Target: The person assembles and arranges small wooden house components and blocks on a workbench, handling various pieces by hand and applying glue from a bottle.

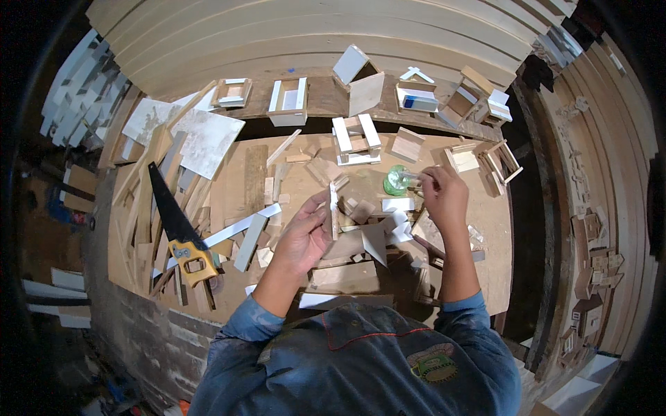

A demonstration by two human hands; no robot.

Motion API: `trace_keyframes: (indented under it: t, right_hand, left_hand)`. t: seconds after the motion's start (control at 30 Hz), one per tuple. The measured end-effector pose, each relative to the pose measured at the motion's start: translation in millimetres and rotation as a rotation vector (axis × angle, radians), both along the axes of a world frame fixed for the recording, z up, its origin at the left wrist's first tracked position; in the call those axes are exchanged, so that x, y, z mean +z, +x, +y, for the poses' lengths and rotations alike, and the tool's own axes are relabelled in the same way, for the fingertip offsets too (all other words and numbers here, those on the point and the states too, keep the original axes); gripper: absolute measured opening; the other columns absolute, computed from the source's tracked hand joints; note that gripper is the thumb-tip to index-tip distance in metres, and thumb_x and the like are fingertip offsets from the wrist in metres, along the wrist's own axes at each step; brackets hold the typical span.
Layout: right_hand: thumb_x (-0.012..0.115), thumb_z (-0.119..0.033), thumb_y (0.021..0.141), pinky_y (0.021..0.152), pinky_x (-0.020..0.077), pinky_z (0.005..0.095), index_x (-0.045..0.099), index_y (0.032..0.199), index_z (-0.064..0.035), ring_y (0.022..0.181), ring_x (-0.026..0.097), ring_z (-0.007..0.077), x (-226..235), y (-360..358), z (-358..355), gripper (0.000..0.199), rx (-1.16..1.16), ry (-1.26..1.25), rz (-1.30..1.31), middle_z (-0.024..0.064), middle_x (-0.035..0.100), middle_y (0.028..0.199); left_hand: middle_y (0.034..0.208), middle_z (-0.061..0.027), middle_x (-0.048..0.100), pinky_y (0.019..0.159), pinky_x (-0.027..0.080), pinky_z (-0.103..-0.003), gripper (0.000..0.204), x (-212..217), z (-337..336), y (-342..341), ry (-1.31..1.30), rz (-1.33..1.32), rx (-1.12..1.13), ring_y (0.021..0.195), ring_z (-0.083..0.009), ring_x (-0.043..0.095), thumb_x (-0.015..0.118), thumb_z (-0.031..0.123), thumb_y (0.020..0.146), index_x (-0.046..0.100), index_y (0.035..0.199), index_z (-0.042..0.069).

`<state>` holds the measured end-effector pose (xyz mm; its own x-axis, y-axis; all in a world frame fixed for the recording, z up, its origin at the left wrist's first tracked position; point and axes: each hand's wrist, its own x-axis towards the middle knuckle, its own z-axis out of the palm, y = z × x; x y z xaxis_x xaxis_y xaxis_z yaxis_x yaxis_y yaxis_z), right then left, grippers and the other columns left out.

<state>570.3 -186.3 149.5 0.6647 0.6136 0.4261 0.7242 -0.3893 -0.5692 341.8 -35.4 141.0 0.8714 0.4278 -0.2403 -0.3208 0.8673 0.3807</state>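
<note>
My left hand [305, 239] is closed around a small flat wooden piece [334, 220], held on edge above the bench, with a white smear along its upper edge. To the right, my right hand [447, 197] pinches a thin pale stick-like tool [414, 178]; its exact kind is too small to make out. The tool's far end meets a small translucent green container [396, 183], just left of my fingers. Below and between the hands lie small wood blocks [359, 210] and white-faced offcuts [397, 205].
A handsaw [177, 218] with a yellow handle lies over a pile of wood strips [163, 149] at the left. Small box-like wooden assemblies [357, 140] stand along the bench's far side. A white-stained board [208, 139] lies far left. Stacked planks [312, 52] rise behind.
</note>
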Motion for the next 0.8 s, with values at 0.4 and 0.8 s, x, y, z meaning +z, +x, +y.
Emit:
trace_keyframes:
  t: [0.4, 0.8]
  right_hand:
    - [0.057, -0.013, 0.08, 0.064, 0.0503, 0.0447, 0.057, 0.081, -0.0018, 0.075, 0.06, 0.0354, -60.7, 9.5, 43.2, 0.011, 0.13, -0.337, -0.17, 0.0171, 0.055, 0.085]
    - [0.056, -0.007, 0.083, 0.062, 0.047, 0.0479, 0.055, 0.085, -0.0014, 0.073, 0.057, 0.0408, -39.0, 1.1, 33.3, 0.006, 0.007, 0.008, -0.08, 0.0196, 0.054, 0.086]
  left_hand:
    - [0.1, -0.0049, 0.061, 0.073, 0.053, -0.02, 0.033, -5.7, 2.4, -0.2, 0.062, 0.057, -0.04, 0.082, -0.0096, 0.063, 0.048, 0.001, 0.092, 0.045, 0.125, -0.001]
    - [0.104, -0.0023, 0.059, 0.073, 0.051, -0.025, 0.041, -5.1, 0.5, 1.9, 0.125, 0.088, -0.052, 0.087, -0.0103, 0.059, 0.05, 0.0, 0.089, 0.043, 0.129, 0.003]
